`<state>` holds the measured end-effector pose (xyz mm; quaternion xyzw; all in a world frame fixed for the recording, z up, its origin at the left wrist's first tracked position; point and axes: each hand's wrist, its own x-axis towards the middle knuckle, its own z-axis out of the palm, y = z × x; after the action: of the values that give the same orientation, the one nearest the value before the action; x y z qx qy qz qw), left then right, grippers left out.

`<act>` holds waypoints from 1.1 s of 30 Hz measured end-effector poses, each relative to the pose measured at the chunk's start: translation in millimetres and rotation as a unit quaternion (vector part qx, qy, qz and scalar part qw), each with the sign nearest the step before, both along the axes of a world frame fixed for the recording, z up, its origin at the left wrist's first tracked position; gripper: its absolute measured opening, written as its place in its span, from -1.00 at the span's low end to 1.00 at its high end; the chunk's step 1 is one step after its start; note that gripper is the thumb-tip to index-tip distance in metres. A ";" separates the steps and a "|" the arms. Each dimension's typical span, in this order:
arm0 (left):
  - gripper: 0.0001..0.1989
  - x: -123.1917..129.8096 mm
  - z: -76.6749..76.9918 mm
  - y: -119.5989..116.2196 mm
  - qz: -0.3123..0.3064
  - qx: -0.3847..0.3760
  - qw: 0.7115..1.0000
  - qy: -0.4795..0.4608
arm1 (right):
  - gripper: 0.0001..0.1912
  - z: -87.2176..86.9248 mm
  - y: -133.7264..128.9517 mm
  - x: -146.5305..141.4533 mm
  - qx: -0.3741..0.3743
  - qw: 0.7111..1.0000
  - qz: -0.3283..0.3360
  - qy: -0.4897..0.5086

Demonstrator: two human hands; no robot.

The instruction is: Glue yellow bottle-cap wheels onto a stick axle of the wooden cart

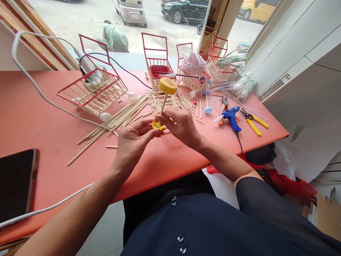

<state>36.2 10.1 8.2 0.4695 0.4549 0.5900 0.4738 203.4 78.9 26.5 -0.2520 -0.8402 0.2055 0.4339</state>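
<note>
My left hand (135,140) pinches a small yellow bottle cap (158,126) by its rim, hollow side up. With my right hand (181,124) I grip a thin wooden stick (163,104), its lower end inside that cap. A second yellow cap (167,86) with red lettering sits on the stick's upper end. Both hands are close together above the front middle of the table. Just behind them lies a flat lattice of short sticks (163,99). A bundle of wooden sticks (125,115) lies to the left of it.
Stick-built carts with red trim, such as one at left (96,89), stand along the back of the orange table (53,138). A blue glue gun (231,117), yellow-handled pliers (254,122) and a blue-capped axle (207,102) lie right. A phone (17,185) and white cable (50,103) are left.
</note>
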 end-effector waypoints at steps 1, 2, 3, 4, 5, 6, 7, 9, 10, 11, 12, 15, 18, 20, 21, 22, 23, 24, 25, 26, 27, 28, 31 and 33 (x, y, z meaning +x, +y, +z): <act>-0.58 -0.1 -0.2 0.2 -0.001 0.001 1.000 -0.004 | -0.52 0.0 0.0 -0.1 0.001 1.000 0.001 0.001; -0.59 -0.2 -0.4 0.4 -0.003 0.002 1.000 -0.008 | -0.52 0.0 -0.1 -0.1 0.000 1.000 0.002 0.002; -0.60 -0.2 -0.5 0.6 -0.004 0.003 1.000 -0.012 | -0.52 0.0 -0.1 -0.2 -0.001 1.000 0.002 0.001; -0.61 -0.2 -0.6 0.7 -0.005 0.003 1.000 -0.014 | -0.51 0.1 -0.1 -0.3 -0.002 1.000 0.002 0.000; -0.62 -0.2 -0.7 0.8 -0.005 0.004 1.000 -0.015 | -0.51 0.1 -0.1 -0.3 -0.004 1.000 0.001 -0.002; -0.62 -0.1 -0.7 0.8 -0.005 0.005 1.000 -0.015 | -0.50 0.1 -0.1 -0.4 -0.005 1.000 0.000 -0.003; -0.62 -0.1 -0.6 0.7 -0.004 0.005 1.000 -0.015 | -0.50 0.1 0.0 -0.5 -0.006 1.000 0.000 -0.004; -0.61 -0.1 -0.4 0.4 -0.002 0.005 1.000 -0.013 | -0.49 0.1 0.1 -0.6 -0.007 1.000 0.000 -0.002; -0.60 -0.2 -0.3 0.2 -0.002 0.005 1.000 -0.011 | -0.49 0.1 0.1 -0.7 -0.007 1.000 0.000 -0.001; -0.58 -0.2 -0.1 0.1 -0.001 0.003 1.000 -0.007 | -0.49 0.2 0.1 -0.8 -0.006 1.000 0.000 0.002; -0.57 -0.2 0.0 0.0 -0.001 0.002 1.000 -0.003 | -0.48 0.3 0.0 -0.8 -0.006 1.000 0.000 0.003; -0.55 0.1 1.1 -0.4 0.003 -0.003 1.000 0.008 | -0.47 0.7 -0.5 -0.7 -0.010 1.000 -0.001 0.000; -0.54 0.8 2.4 -0.8 0.009 -0.008 1.000 0.014 | -0.46 0.9 -0.7 -0.6 -0.014 1.000 -0.006 -0.009; -0.53 1.1 2.7 -0.8 0.011 -0.011 1.000 0.019 | -0.46 0.9 -0.5 -0.7 -0.013 1.000 -0.009 -0.011; -0.54 1.1 2.4 -0.8 0.011 -0.012 1.000 0.020 | -0.46 1.0 -0.5 -0.8 -0.012 1.000 -0.010 -0.011; -0.55 1.0 1.9 -0.7 0.010 -0.012 1.000 0.020 | -0.46 1.0 -0.4 -0.9 -0.012 1.000 -0.008 -0.010; -0.56 0.7 1.1 -0.5 0.008 -0.010 1.000 0.018 | -0.46 1.2 -0.4 -1.0 -0.012 1.000 -0.007 -0.008; -0.57 0.3 0.0 -0.2 0.007 -0.008 1.000 0.016 | -0.47 1.3 -0.5 -1.0 -0.013 1.000 -0.005 -0.007; -0.58 -0.1 -1.2 0.0 0.007 -0.006 1.000 0.014 | -0.47 1.4 -0.6 -1.1 -0.013 1.000 -0.003 -0.005; -0.58 -0.7 -2.3 0.3 0.008 -0.005 1.000 0.013 | -0.47 1.5 -0.7 -1.0 -0.012 1.000 -0.002 -0.003; -0.58 -1.1 -3.4 0.5 0.010 -0.005 1.000 0.012 | -0.47 1.5 -0.9 -0.9 -0.011 1.000 -0.002 -0.001; -0.57 -1.5 -4.2 0.7 0.012 -0.005 1.000 0.012 | -0.48 1.4 -1.0 -0.8 -0.009 1.000 -0.001 0.000; -0.57 -2.0 -4.9 0.7 0.012 -0.003 1.000 0.011 | -0.47 1.2 -1.1 -0.3 -0.007 1.000 -0.002 0.000; -0.57 -1.7 -4.4 0.4 0.010 -0.003 1.000 0.010 | -0.46 1.2 -1.2 0.0 -0.008 1.000 -0.003 -0.003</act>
<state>34.6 10.4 3.8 0.4694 0.4656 0.5887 0.4651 203.4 77.7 27.7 -0.2590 -0.8391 0.2101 0.4298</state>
